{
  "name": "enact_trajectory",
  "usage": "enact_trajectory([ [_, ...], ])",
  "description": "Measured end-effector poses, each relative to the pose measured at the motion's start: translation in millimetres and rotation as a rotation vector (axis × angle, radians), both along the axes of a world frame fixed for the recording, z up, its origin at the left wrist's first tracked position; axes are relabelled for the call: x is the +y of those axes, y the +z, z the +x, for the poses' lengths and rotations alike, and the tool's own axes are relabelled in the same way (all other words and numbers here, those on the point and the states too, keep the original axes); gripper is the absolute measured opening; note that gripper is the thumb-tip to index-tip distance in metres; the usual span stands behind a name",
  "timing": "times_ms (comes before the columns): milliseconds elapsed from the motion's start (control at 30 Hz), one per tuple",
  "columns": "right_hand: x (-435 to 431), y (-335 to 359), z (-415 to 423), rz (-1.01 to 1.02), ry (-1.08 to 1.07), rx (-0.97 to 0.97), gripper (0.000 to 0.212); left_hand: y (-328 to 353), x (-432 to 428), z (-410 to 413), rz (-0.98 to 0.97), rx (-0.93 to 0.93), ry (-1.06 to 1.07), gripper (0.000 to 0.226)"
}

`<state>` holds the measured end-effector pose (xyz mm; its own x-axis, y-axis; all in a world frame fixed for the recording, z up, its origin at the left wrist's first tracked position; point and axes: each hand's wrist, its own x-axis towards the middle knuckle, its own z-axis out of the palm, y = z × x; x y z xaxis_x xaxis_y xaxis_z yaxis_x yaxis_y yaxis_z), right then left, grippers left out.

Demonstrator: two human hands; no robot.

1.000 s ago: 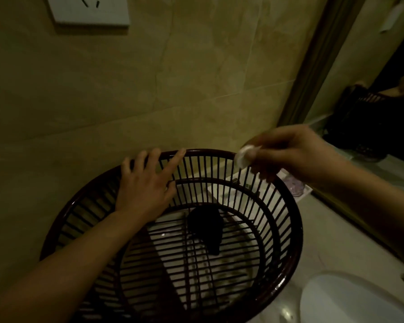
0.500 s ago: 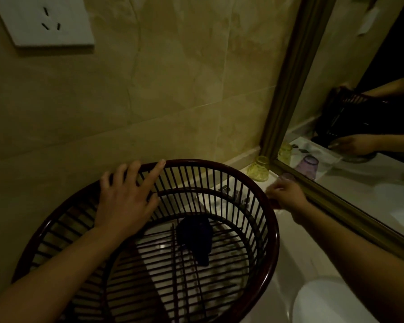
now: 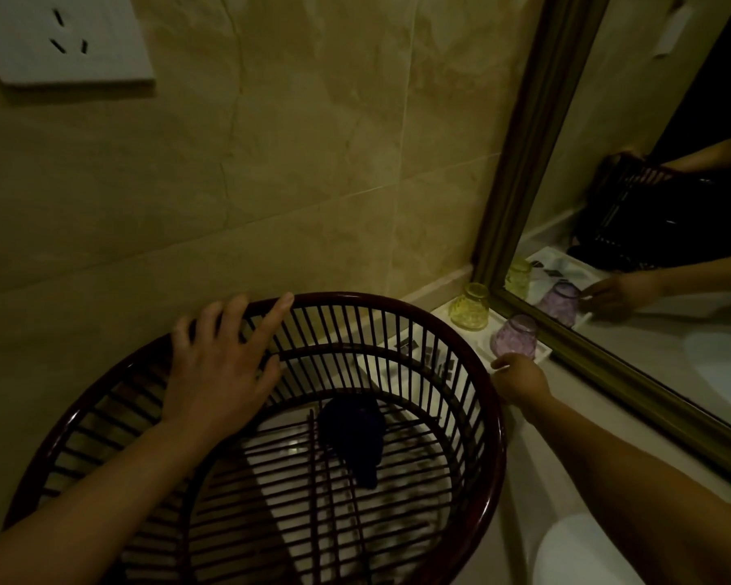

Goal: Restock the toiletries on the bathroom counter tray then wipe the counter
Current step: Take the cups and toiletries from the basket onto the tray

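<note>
A dark red slatted basket (image 3: 496, 415) stands on the counter against the tiled wall, with a dark blue cloth (image 3: 351, 437) lying in its bottom. My left hand (image 3: 220, 365) rests on the basket's far rim, fingers straight and spread. Behind the basket sits a white tray (image 3: 541, 354) holding an upturned yellow glass (image 3: 470, 306), an upturned purple glass (image 3: 515, 336) and small packets seen through the slats. My right hand (image 3: 522, 380) is down at the tray's front edge beside the purple glass. Its fingertips are hidden, so what they hold does not show.
A gold-framed mirror (image 3: 650, 204) runs along the right and reflects the tray, basket and my right hand. The white sink basin (image 3: 566, 555) is at the lower right. A wall socket (image 3: 60, 40) sits at the top left. Pale counter (image 3: 520, 479) shows between basket and mirror.
My right hand, which pinched a small white item above the basket rim, has dropped to the tray by the purple glass. My left hand stays on the rim.
</note>
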<state>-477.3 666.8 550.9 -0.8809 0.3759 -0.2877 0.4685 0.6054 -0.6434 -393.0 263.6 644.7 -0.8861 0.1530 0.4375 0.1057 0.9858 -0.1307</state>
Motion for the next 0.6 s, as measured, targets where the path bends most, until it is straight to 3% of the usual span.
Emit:
enact_trajectory([
  [233, -14, 23, 7, -0.022, 0.102, 0.090, 0.023, 2, 0, 2, 0.001, -0.014, -0.003, 0.074],
  [400, -41, 65, 21, -0.158, 0.205, 0.290, 0.014, 3, 0, 2, 0.010, -0.021, 0.002, 0.076],
  [500, -62, 95, 34, -0.294, 0.325, 0.344, 0.029, 3, 0, 3, 0.016, -0.023, -0.002, 0.076],
  [600, -80, 129, 42, -0.395, 0.417, 0.317, 0.060, 5, 0, 4, 0.019, -0.031, -0.008, 0.075],
])
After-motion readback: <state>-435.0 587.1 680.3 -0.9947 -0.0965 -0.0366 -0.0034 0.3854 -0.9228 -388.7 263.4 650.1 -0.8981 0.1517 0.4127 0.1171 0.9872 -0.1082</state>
